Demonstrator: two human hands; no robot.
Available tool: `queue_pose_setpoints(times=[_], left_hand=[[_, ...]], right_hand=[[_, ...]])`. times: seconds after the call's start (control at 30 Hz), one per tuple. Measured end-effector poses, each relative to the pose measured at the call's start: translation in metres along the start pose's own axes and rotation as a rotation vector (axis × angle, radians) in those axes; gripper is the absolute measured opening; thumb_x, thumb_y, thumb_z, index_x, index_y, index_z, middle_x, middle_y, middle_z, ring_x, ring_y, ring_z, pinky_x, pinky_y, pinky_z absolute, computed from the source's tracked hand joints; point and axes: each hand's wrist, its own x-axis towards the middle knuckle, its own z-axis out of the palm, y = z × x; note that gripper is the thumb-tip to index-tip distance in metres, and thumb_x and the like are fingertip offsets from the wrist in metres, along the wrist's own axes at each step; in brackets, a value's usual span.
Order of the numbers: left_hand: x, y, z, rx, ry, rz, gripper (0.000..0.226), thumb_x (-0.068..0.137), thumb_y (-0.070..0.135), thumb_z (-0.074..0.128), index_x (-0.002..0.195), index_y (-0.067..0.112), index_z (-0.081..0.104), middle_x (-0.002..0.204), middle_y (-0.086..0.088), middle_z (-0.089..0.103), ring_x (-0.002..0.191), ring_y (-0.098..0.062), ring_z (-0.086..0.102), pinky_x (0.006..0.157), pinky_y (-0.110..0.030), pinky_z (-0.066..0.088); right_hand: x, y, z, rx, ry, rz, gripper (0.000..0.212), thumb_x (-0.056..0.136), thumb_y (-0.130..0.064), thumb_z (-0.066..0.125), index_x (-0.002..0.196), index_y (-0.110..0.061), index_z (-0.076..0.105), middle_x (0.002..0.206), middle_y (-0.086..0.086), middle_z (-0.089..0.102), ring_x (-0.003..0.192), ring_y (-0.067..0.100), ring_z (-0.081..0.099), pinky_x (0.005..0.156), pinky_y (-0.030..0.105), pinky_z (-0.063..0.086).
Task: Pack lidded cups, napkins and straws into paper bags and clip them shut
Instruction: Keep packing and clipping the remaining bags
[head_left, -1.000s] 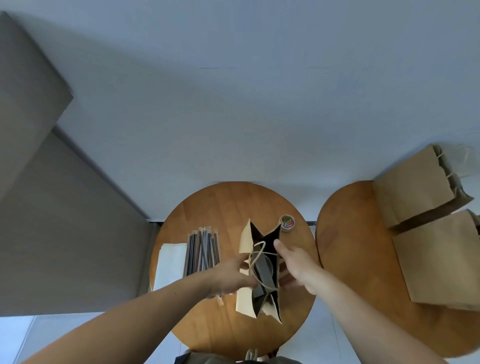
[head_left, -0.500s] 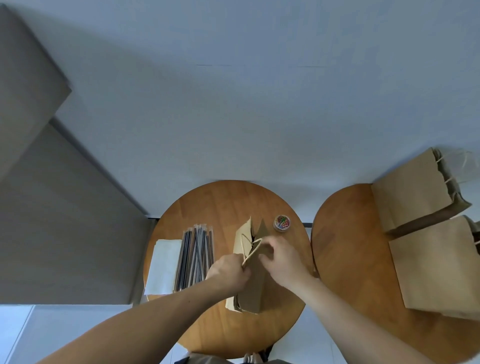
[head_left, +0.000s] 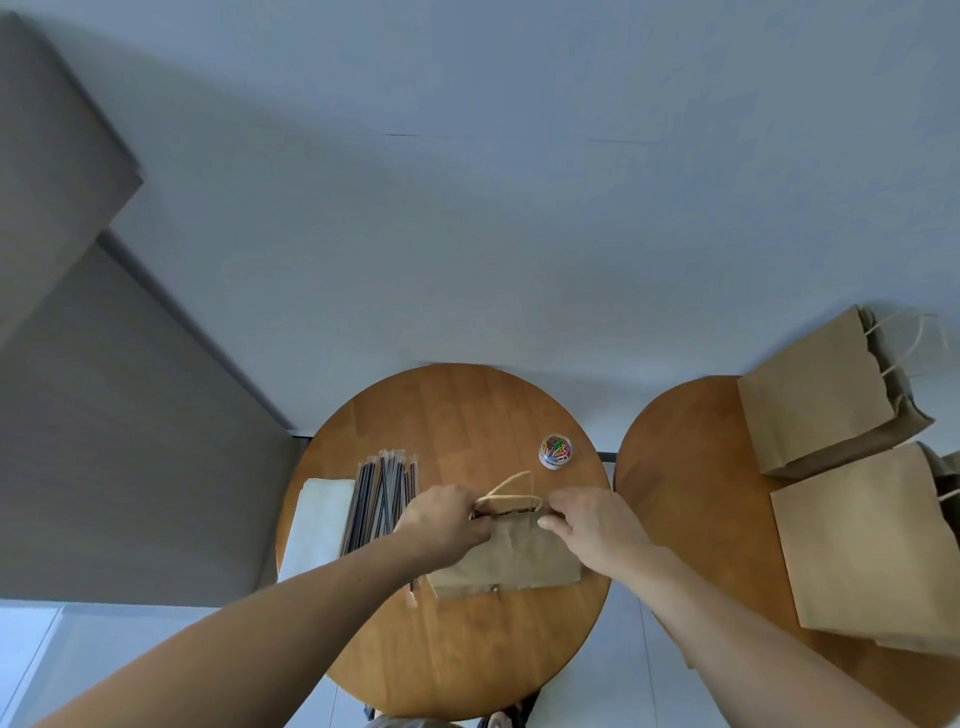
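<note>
A brown paper bag (head_left: 511, 558) stands on the round wooden table (head_left: 457, 649), its broad side facing me and its mouth pressed nearly flat. My left hand (head_left: 444, 522) grips the bag's top left corner. At the top right corner my right hand (head_left: 589, 525) pinches the rim. The twine handles (head_left: 511, 493) stick up between my hands. A small tub of coloured paper clips (head_left: 556, 451) sits just beyond the bag. Wrapped straws (head_left: 384, 496) and white napkins (head_left: 319, 525) lie to the left. The bag's contents are hidden.
A second round table (head_left: 675, 493) stands close on the right, carrying two brown paper bags (head_left: 826, 400) (head_left: 872, 545). A grey wall rises behind both tables, and a darker panel (head_left: 130, 415) runs along the left.
The bag was open with its narrow end toward me. It has turned broad side on and its mouth is pressed together. Both hands moved to the top corners.
</note>
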Motion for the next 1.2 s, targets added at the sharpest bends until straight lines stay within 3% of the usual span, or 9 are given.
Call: queue_pose_setpoints(times=[0.3,0.43,0.53,0.57,0.63,0.73,0.87,1.07,1.2], left_hand=[[0.004,-0.01,0.009,0.082,0.101,0.023,0.04,0.093,0.043,0.053,0.059,0.034,0.033,0.053,0.01,0.042,0.046,-0.004,0.039,0.042,-0.021,0.023],[0.014,-0.021,0.008,0.058,0.042,0.125,0.026,0.096,0.048,0.053,0.075,0.033,0.055,0.057,0.013,0.048,0.052,-0.005,0.047,0.047,-0.02,0.029],[0.023,-0.025,0.007,0.002,0.025,0.155,0.019,0.097,0.048,0.053,0.094,0.036,0.068,0.058,0.018,0.051,0.055,0.0,0.05,0.049,-0.015,0.032],[0.025,-0.026,0.005,-0.011,0.022,0.16,0.02,0.097,0.048,0.053,0.097,0.037,0.07,0.06,0.019,0.053,0.057,0.0,0.052,0.051,-0.015,0.035],[0.032,-0.024,0.002,-0.033,0.002,0.159,0.021,0.097,0.047,0.052,0.101,0.037,0.07,0.068,0.018,0.06,0.067,-0.003,0.059,0.06,-0.021,0.045],[0.043,-0.019,-0.001,-0.048,-0.061,0.127,0.023,0.098,0.046,0.052,0.103,0.033,0.071,0.071,0.014,0.062,0.07,-0.007,0.06,0.066,-0.027,0.049],[0.051,-0.015,-0.004,-0.094,-0.145,0.124,0.024,0.098,0.041,0.054,0.106,0.025,0.071,0.092,0.005,0.072,0.088,-0.015,0.065,0.082,-0.036,0.052],[0.055,-0.02,-0.004,-0.162,-0.134,0.089,0.023,0.097,0.038,0.058,0.105,0.022,0.072,0.093,0.003,0.072,0.089,-0.016,0.064,0.081,-0.034,0.051],[0.053,-0.023,0.005,-0.164,-0.129,0.066,0.022,0.097,0.039,0.057,0.087,0.022,0.068,0.075,0.009,0.062,0.072,-0.013,0.058,0.069,-0.031,0.049]], right_hand=[[0.005,0.002,0.0,0.117,-0.03,0.029,0.025,0.098,-0.039,0.054,0.087,-0.017,0.061,0.078,-0.006,0.06,0.074,0.015,0.056,0.062,0.029,0.042],[0.01,0.008,-0.001,0.189,-0.135,0.064,0.033,0.093,-0.05,0.054,0.094,-0.019,0.065,0.083,-0.005,0.066,0.077,0.014,0.061,0.066,0.032,0.048],[0.019,0.02,-0.011,0.494,-0.216,0.146,0.061,0.081,-0.074,0.05,0.084,-0.016,0.067,0.074,-0.005,0.066,0.068,0.012,0.06,0.063,0.035,0.046],[0.023,0.026,-0.014,0.623,-0.18,0.186,0.065,0.082,-0.075,0.05,0.082,-0.013,0.068,0.072,-0.004,0.066,0.067,0.012,0.06,0.064,0.034,0.046],[0.04,0.042,-0.017,0.717,-0.086,0.282,0.051,0.093,-0.058,0.051,0.088,-0.012,0.071,0.077,-0.002,0.07,0.072,0.015,0.065,0.071,0.038,0.054],[0.071,0.066,-0.009,0.313,-0.048,0.332,0.024,0.099,-0.03,0.05,0.101,-0.019,0.071,0.094,-0.001,0.069,0.083,0.018,0.063,0.071,0.034,0.052],[0.115,0.089,0.016,-0.006,-0.189,0.357,0.024,0.092,-0.011,0.046,0.097,-0.014,0.069,0.098,0.006,0.069,0.084,0.021,0.063,0.06,0.027,0.042],[0.151,0.118,0.057,-0.13,-0.191,0.304,0.028,0.094,-0.014,0.047,0.118,-0.016,0.061,0.109,0.005,0.063,0.096,0.022,0.062,0.067,0.029,0.045],[0.161,0.129,0.08,-0.202,-0.178,0.212,0.032,0.094,-0.016,0.051,0.124,-0.02,0.061,0.112,0.003,0.059,0.095,0.022,0.062,0.067,0.029,0.047]])
